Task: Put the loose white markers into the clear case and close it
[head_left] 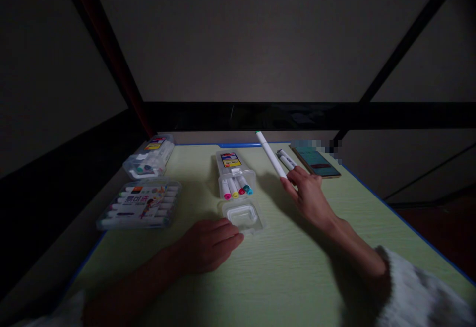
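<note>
My right hand (308,195) is closed on a white marker (270,153) with a green end, which slants up and to the left above the table. Beside its fingers is another white marker (287,160) with a dark end; whether the fingers touch it I cannot tell. My left hand (210,245) lies low over the table, fingers loosely stretched out at the near edge of a clear plastic lid (241,215). Just behind this lid stands a clear marker case (235,170), its near end showing several markers with pink, yellow, red and teal ends.
At the left lie a flat clear case of markers (139,205) and, behind it, another clear marker box (150,156). A phone (316,161) with a lit screen rests at the back right. The pale green table (290,277) has a blue edge, with a wall behind.
</note>
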The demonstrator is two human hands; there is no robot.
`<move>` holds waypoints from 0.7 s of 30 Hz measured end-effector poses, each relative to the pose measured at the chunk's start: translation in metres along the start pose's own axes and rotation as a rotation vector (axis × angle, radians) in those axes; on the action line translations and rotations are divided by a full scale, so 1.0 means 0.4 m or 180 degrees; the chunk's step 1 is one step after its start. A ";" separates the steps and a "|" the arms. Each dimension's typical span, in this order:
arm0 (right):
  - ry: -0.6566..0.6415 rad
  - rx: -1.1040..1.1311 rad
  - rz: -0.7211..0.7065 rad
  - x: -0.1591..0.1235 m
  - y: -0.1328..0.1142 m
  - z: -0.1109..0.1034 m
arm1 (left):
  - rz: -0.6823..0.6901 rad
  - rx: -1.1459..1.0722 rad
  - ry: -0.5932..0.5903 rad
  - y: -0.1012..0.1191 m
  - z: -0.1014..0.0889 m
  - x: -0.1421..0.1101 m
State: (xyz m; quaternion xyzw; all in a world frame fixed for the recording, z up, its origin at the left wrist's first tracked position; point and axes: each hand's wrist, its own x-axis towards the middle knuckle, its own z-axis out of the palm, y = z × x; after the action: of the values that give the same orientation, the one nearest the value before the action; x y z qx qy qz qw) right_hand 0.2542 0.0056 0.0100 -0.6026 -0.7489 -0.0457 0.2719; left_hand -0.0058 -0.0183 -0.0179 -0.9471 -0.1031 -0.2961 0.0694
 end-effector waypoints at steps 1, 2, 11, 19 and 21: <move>0.0000 0.0023 -0.0022 -0.001 0.000 0.001 | -0.0018 0.0007 -0.0027 0.000 0.000 0.001; -0.0005 0.0046 -0.0046 -0.002 -0.001 0.002 | -0.0026 0.0018 -0.0037 0.001 0.000 0.002; 0.0061 0.0057 -0.0324 -0.014 -0.016 0.009 | -0.0293 -0.0175 0.0395 0.008 -0.008 0.003; -0.0029 0.0057 -0.0903 -0.024 -0.039 -0.002 | -0.0766 -0.0106 0.0520 0.012 -0.002 0.006; -0.0047 0.0039 -0.1007 -0.026 -0.042 -0.001 | -0.0864 -0.0203 0.0508 0.011 0.001 0.006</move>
State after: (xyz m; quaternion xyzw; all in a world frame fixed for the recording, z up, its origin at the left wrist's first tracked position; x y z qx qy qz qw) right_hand 0.2399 -0.0084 0.0099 -0.4758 -0.8367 -0.0789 0.2594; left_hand -0.0028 -0.0221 -0.0171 -0.8996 -0.2148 -0.3802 0.0065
